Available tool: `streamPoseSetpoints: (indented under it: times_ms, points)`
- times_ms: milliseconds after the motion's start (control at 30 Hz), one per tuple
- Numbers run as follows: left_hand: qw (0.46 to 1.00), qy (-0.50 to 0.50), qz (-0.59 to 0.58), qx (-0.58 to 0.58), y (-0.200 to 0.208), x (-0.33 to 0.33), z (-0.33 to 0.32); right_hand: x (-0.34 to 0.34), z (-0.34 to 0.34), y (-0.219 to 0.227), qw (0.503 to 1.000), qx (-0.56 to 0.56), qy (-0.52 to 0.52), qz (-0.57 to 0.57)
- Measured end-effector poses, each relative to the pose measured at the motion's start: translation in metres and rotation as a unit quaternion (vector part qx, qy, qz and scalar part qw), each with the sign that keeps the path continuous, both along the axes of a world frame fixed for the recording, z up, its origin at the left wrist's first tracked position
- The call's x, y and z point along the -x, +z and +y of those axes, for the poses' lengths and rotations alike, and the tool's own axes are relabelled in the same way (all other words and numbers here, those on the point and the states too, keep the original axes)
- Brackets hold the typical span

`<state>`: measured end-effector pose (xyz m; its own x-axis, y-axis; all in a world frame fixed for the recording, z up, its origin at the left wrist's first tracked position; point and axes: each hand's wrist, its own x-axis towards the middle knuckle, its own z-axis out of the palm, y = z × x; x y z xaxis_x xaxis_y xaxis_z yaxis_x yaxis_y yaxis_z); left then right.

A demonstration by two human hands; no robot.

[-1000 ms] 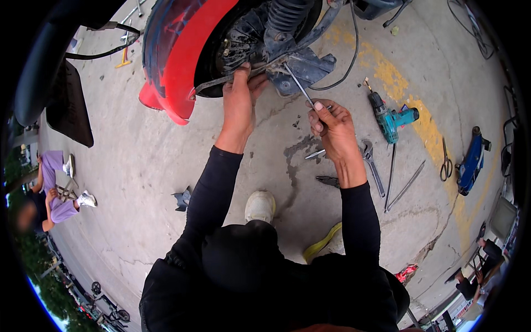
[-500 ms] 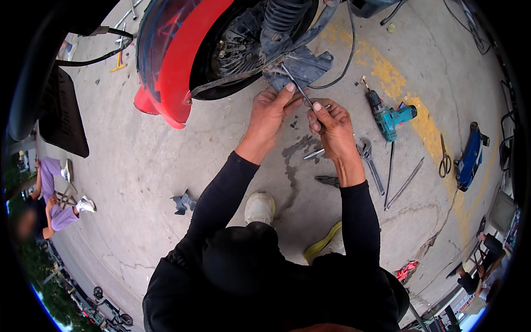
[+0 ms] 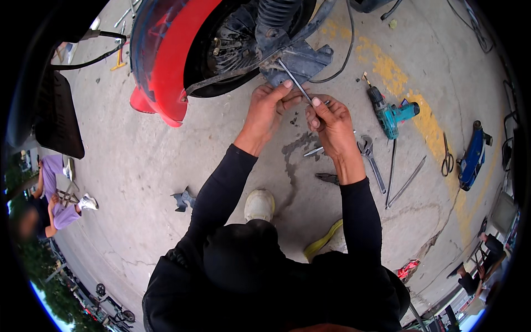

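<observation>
A thin metal rod tool slants from a dark, dirty plastic panel down to my right hand, which is closed around its lower end. A short bar end shows beside those fingers. My left hand is closed at the panel's lower edge, thumb on top, its tip close beside the rod. Its other fingers are partly hidden. The panel hangs below a black shock absorber and beside a wheel under a red fender. What the rod's upper tip meets is too small to tell.
On the concrete at right lie a teal cordless drill, an adjustable wrench, pliers, scissors and a blue floor jack. A broken dark piece lies at left. One person sits at far left, another at lower right.
The view has shifted slightly, with the fender and wheel a little further left. Both hands keep their places at the panel and the rod; no grip has visibly changed.
</observation>
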<state>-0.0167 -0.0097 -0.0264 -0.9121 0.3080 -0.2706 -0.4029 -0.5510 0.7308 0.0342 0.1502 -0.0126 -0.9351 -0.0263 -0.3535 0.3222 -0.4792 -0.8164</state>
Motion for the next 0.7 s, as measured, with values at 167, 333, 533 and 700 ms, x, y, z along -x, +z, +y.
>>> streamPoseSetpoints:
  times_ms: [167,333,533,700]
  points:
    - [1.000,-0.008,-0.005,-0.010,0.013,0.001,0.004,0.002,-0.002,0.005,0.975,0.209,0.017,-0.076]
    - [0.999,-0.028,0.021,0.040,0.020,-0.005,0.008,-0.001,0.001,-0.004,0.928,0.358,0.035,-0.091]
    - [0.999,0.030,0.006,0.044,0.026,0.000,0.010,-0.003,-0.010,0.032,0.992,-0.121,-0.002,-0.028]
    - [0.998,0.041,-0.012,0.039,0.027,0.000,0.011,-0.022,-0.005,0.021,0.667,-0.681,-0.063,0.294]
